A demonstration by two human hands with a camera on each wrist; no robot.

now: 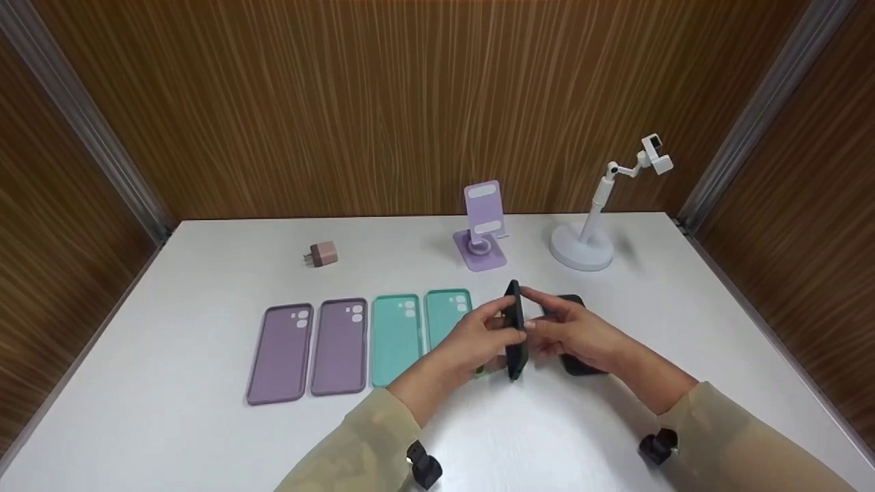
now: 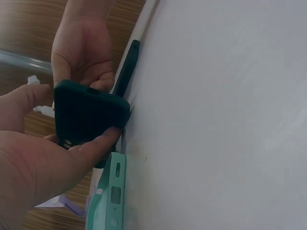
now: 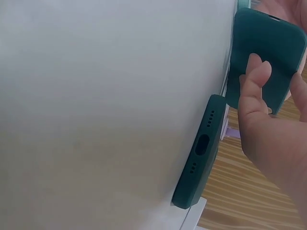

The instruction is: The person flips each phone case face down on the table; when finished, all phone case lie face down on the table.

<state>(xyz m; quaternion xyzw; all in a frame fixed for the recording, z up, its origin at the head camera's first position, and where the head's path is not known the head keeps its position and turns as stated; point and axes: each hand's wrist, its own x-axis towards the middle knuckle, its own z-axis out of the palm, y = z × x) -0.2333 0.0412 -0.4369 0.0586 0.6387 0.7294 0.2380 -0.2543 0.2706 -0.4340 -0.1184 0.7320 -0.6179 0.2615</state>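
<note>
only the right wrist view shows the slot in the end of the lying dark green case (image 3: 197, 158); only the head view shows the pink charger (image 1: 323, 253), left of the lilac stand (image 1: 485, 212). in front of that stand my left grip (image 1: 478, 335) pinches the held dark green case (image 1: 517, 359); my right grip (image 1: 577, 333) touches it with bent fingers, pinching or not i cannot tell. i count two dark green cases, the lying one front-right of the stand, two purple cases (image 1: 280, 355) and two teal cases (image 1: 396, 342) front-left, one white holder (image 1: 593, 215) right. my hands partly block a teal case and the lying one.
</note>
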